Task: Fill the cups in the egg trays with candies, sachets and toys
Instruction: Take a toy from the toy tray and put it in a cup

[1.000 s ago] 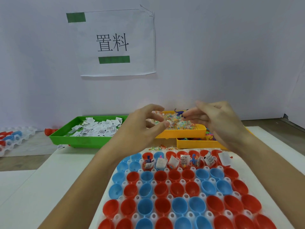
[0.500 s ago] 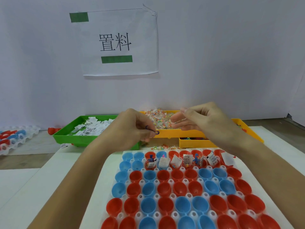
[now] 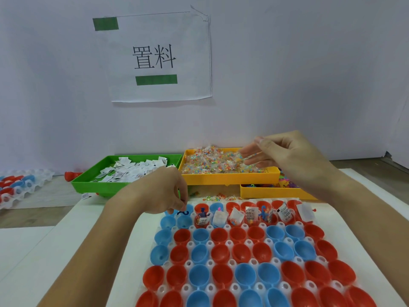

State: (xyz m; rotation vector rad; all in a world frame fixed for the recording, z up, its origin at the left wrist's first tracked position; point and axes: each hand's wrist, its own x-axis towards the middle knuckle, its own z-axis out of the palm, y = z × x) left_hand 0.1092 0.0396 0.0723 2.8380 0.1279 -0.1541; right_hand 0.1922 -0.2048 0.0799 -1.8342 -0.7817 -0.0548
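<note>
A clear egg tray [image 3: 232, 261] of red and blue cups lies in front of me. Its far row holds white sachets and small toys. My left hand [image 3: 163, 191] pinches a small blue toy [image 3: 183, 212] at the far left blue cup of that row. My right hand [image 3: 281, 154] hovers over the yellow tray [image 3: 230, 177] of wrapped candies [image 3: 212, 160], fingers curled down at the pile. Whether they hold a packet is unclear. A green tray [image 3: 93, 187] holds white sachets [image 3: 130, 169]. A lower yellow tray [image 3: 272, 192] holds coloured toys.
A few candies [image 3: 219, 197] lie spilled between the trays and the egg tray. Another egg tray [image 3: 42, 180] with red and blue cups sits at the far left, a red cup [image 3: 72, 175] beside the green tray. A paper sign [image 3: 159, 56] hangs on the wall.
My left hand has come down with the blue toy from in front of the trays to the egg tray's far left cup. My right hand has moved right over the candies.
</note>
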